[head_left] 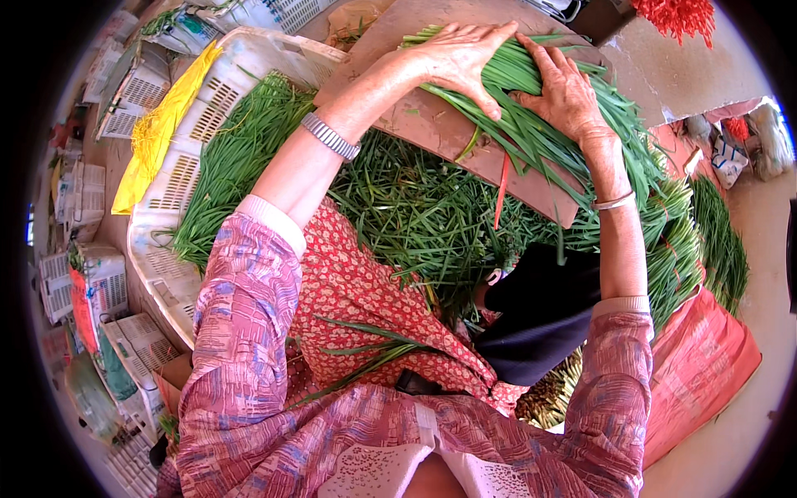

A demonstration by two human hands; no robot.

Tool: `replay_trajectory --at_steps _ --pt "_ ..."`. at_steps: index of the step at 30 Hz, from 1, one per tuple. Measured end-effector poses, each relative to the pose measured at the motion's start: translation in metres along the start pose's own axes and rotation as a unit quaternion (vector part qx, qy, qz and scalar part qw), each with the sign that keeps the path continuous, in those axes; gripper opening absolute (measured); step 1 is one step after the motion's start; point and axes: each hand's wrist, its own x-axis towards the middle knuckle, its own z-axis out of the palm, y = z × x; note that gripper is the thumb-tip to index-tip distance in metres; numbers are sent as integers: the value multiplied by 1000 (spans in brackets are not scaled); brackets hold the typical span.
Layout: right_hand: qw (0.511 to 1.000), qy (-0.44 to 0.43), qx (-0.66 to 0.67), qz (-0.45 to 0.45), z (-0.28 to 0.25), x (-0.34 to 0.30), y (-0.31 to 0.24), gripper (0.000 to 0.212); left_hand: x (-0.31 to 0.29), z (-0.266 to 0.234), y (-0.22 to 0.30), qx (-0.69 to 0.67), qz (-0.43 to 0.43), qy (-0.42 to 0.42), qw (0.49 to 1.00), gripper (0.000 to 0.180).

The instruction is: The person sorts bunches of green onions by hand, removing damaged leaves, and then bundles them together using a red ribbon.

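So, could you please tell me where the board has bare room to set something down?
The brown board is bare beside the left hand, from the white crate to the green leaves. It is crowded farther right, where leaves lie under the right hand.

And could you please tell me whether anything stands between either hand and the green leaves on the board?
Nothing visible does: the left hand and right hand both rest on the green leaves atop the brown board. A red strip hangs at the board's near edge, apart from both hands.
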Motion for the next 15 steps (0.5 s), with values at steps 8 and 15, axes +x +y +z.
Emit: replay_trajectory --at_steps 8,15 --pt "1000 16 6 4 6 -13 24 83 -3 16 23 120 -8 -9 993 143" --pt "988 137 27 -66 -41 -39 2 61 -1 27 23 161 -52 29 985 129"
